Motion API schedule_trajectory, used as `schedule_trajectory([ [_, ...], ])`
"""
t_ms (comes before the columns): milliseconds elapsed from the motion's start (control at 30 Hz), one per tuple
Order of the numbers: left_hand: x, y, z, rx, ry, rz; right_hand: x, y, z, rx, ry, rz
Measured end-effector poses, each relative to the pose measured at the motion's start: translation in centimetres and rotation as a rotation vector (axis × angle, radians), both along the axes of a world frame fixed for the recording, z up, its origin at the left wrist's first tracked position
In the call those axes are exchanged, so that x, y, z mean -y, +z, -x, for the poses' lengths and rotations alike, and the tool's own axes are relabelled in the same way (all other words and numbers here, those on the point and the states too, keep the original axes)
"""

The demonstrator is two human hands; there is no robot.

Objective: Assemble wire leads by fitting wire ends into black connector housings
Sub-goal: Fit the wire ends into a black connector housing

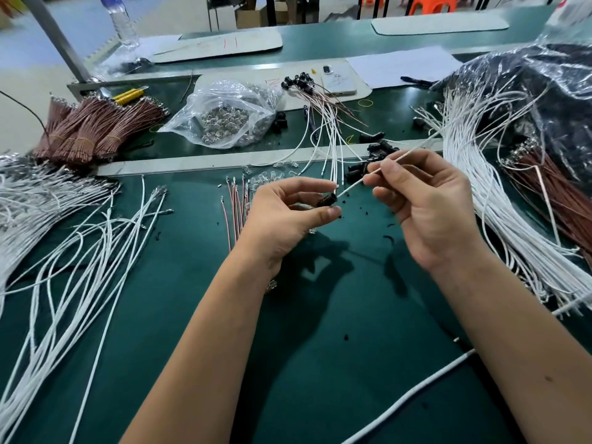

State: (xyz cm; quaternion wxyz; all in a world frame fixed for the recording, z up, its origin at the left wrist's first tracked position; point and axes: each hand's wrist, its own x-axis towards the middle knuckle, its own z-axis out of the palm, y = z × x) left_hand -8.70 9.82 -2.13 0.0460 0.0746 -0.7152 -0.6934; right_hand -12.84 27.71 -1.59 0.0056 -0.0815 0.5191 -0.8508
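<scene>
Green bench mat [288, 363] under you, your left hand [288, 216] pinches the black housing [326, 200] while your right hand [426, 206] pinches the white wire [352, 186] just beside it; a tilted approach could bend the tip.

Small black plastic connector housing [326, 200]: mostly hidden between left hand [285, 213] thumb and fingers, shape hard to tell. Thin white wire [352, 186] tip at housing: too small to see if inside. Right hand [426, 206] covers middle of wire. Loose white wire bunch [64, 251]: cut off at left and bottom edge. Clear plastic bag of tiny shiny metal bits [224, 120]: bits too small to tell. Clear plastic bottle [123, 24]: top cut off, blurry.
</scene>
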Motion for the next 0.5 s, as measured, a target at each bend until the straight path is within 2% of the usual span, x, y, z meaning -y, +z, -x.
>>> schedule_trajectory([
  [133,0.09,-0.07,0.19,-0.039,0.066,0.005,-0.14,0.10,0.03,-0.028,0.005,0.038],
  [500,-0.11,-0.07,0.41,-0.210,0.159,0.175,-0.54,0.49,-0.10,-0.030,-0.034,0.094],
])
